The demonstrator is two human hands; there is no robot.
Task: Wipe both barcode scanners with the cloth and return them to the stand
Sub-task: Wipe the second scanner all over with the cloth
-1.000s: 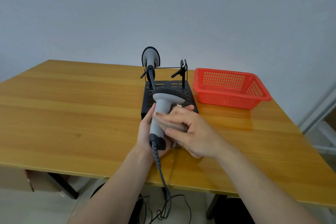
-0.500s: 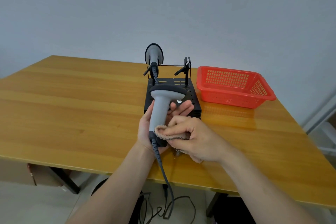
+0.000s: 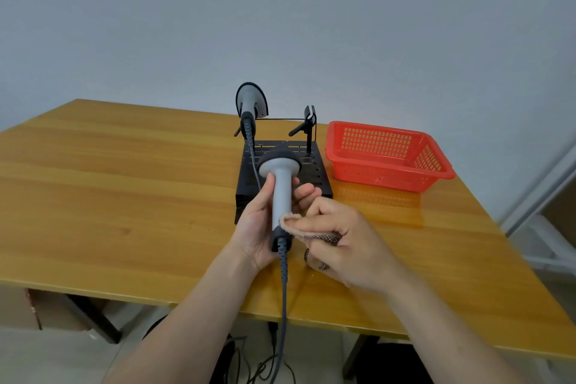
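My left hand [image 3: 258, 224] grips a grey barcode scanner [image 3: 281, 190] by its handle, head up, above the table's near middle. My right hand [image 3: 339, 243] holds a brownish cloth [image 3: 307, 229] and presses it against the lower end of the handle. The scanner's cable [image 3: 283, 305] hangs down past the table edge. A second grey scanner [image 3: 250, 101] sits in the left cradle of the black stand [image 3: 321, 178] behind my hands. The stand's right cradle [image 3: 307, 121] holds nothing.
A red plastic basket [image 3: 389, 154] stands to the right of the stand on the wooden table [image 3: 124, 196]. Cables lie on the floor under the near table edge. A white wall rises behind the table.
My right hand with the cloth has slid down the handle from its upper part to the lower end. The scanner has tilted more upright in my left hand.
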